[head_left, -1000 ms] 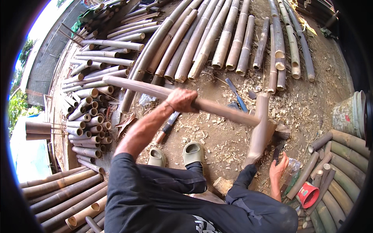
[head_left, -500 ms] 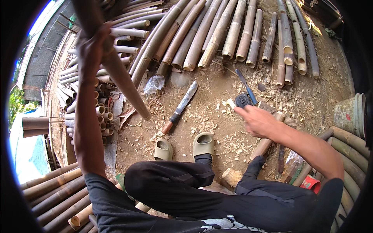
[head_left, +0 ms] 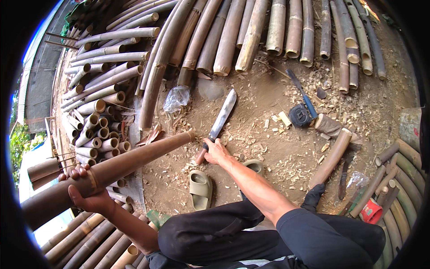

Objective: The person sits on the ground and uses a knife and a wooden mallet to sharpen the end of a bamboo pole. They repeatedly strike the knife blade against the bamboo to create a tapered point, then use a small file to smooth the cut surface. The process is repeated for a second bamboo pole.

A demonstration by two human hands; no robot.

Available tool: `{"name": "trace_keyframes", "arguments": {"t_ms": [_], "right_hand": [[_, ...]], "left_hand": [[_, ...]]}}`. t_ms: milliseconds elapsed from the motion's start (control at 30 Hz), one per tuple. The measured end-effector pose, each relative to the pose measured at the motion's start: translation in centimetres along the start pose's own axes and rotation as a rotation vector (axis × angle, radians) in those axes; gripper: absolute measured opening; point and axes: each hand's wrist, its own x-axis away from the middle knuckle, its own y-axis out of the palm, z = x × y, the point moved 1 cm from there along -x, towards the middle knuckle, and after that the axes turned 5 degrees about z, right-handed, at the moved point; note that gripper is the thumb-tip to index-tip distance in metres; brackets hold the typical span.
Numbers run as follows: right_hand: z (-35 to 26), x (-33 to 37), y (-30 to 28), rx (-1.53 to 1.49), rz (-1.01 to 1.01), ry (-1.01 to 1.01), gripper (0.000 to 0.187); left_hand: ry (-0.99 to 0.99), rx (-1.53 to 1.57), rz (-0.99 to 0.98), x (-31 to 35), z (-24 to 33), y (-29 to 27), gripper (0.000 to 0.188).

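My left hand [head_left: 93, 201] is wrapped around a long brown bamboo pole [head_left: 141, 162], which slants from the lower left up toward the middle. Its far end stops close to the machete. Reaching down to the ground, my right hand [head_left: 217, 152] closes on the handle of the machete [head_left: 223, 113]. The pale blade lies on the dirt, pointing away from me. Part of the dark and brown handle is hidden by my fingers.
Bamboo poles [head_left: 228, 40] lie in a row at the back, and cut pieces [head_left: 96, 127] are stacked on the left. A black tape measure [head_left: 300, 115], a blue-handled tool [head_left: 309, 104] and a wooden post [head_left: 332, 157] are to the right. One sandal [head_left: 200, 190] sits before me amid wood shavings.
My left hand has lowered the raised bamboo pole and tilted it toward level. My right hand has moved left, from near the tape measure to the machete handle, and taken hold of it.
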Motion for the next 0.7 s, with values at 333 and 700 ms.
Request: {"name": "trace_keyframes", "arguments": {"t_ms": [333, 700], "right_hand": [[4.8, 13.1, -18.4, -0.091, 0.253, -0.233, 0.041], [14.2, 60.6, -46.7, 0.594, 0.611, 0.675, 0.061]], "left_hand": [[-0.146, -0.03, 0.044, 0.6, -6.0, -2.9, 0.038], [-0.24, 0.06, -0.154, -1.7, 1.1, 6.5, 0.045]]}}
